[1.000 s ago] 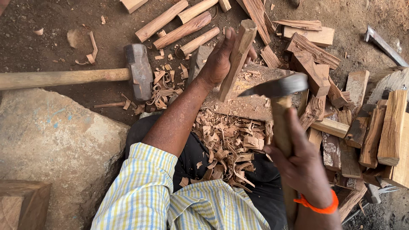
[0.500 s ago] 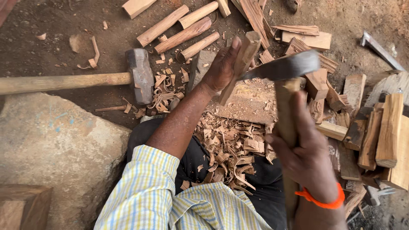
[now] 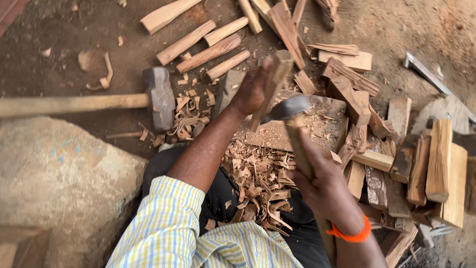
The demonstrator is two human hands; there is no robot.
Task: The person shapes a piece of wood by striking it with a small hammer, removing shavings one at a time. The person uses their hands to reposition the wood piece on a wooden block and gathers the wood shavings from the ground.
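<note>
Wooden stick: one, pale brown, roughly squared, long and narrow. I hold it near its upper end in my left hand, standing steeply tilted, lower end down on the chopping block. Its top end shows a flat cut face; the side toward the blade looks freshly pared.

Adze: one, dark grey metal head, blurred, on a straight pale wooden handle. I grip the handle at mid-length in my right hand. The head lies just beside the stick's lower half, over the block; whether it touches the wood I cannot tell.
</note>
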